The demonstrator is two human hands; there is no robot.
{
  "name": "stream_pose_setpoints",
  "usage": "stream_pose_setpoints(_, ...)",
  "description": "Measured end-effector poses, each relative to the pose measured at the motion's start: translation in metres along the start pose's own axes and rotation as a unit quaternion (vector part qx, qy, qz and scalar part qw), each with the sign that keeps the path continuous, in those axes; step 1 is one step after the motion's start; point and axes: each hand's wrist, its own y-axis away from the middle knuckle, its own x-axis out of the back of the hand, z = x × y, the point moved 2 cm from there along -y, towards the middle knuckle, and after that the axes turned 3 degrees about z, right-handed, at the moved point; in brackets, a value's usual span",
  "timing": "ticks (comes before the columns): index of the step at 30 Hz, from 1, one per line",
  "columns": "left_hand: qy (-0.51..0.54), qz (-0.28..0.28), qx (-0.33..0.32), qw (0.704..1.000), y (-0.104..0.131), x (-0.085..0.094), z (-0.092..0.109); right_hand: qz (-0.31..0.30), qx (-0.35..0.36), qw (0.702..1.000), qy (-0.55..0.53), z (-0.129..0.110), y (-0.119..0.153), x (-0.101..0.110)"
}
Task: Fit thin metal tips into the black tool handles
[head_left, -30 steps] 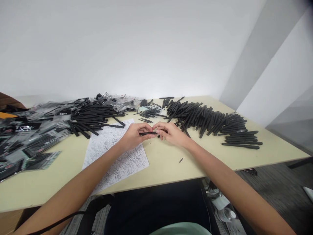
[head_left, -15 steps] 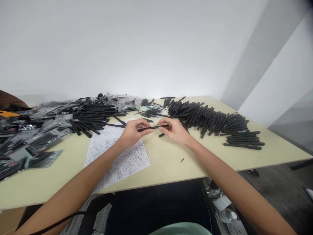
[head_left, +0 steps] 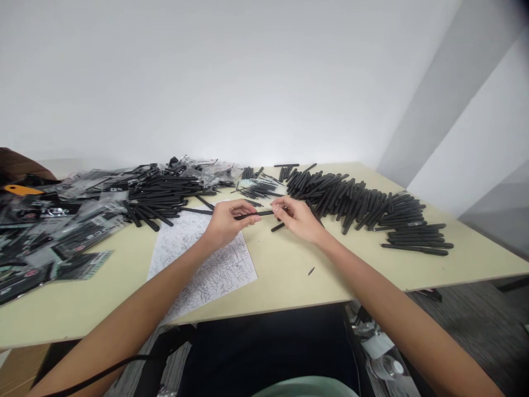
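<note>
forearms (head_left: 169,275) angled inward, left hand (head_left: 226,223) and right hand (head_left: 300,221), both curled, pinch a slim black pen (head_left: 265,213) nearly level. it is just right of a white, scribble-covered paper sheet (head_left: 210,278).

Looks from the wearer's head, high at the near side of a pale yellow flat table (head_left: 285,281), forward and down; near the bare left hand (head_left: 225,223) and bare right hand (head_left: 298,221) over it, farther from the smooth whitish wall (head_left: 231,82) beyond it.
</note>
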Motion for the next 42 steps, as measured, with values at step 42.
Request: stream_pose_setpoints(42, 0.031, 0.002, 0.038, 0.999, 0.000, 0.004, 0.003, -0.011, 0.001, 1.000, -0.013, 0.001, 0.002, 0.004)
